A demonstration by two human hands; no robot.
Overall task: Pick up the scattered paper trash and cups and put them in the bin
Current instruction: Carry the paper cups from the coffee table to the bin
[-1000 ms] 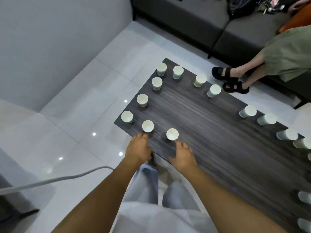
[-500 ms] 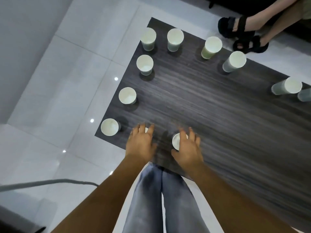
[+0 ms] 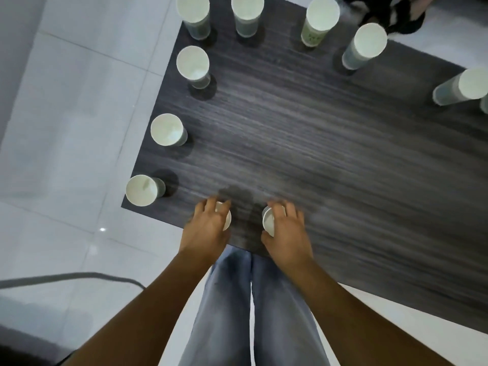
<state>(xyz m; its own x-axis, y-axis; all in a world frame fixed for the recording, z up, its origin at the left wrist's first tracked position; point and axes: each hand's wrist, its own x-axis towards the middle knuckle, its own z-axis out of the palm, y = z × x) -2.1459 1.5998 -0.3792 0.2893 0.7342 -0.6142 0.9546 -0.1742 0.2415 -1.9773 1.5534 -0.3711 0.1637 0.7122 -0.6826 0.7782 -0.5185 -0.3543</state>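
Observation:
Several white paper cups stand upright along the edges of a dark wood-grain table (image 3: 303, 143). My left hand (image 3: 208, 228) wraps its fingers round one cup (image 3: 226, 220) at the near edge; only a sliver of its rim shows. My right hand (image 3: 286, 231) grips a second cup (image 3: 269, 220) beside it, with its white opening visible to the left of my fingers. Further cups stand at the near left corner (image 3: 142, 190), up the left side (image 3: 167, 129) (image 3: 193, 63) and along the far edge (image 3: 322, 17). No bin or paper scraps are in view.
White tiled floor (image 3: 66, 101) lies left of the table. A grey cable (image 3: 66, 278) runs across the floor at lower left. My legs in light trousers (image 3: 250, 313) stand against the near table edge. Another person's black sandals (image 3: 396, 17) show at top right.
The camera has come closer and tilted down over the table. Both hands have moved forward from the table's edge and closed round the two nearest cups.

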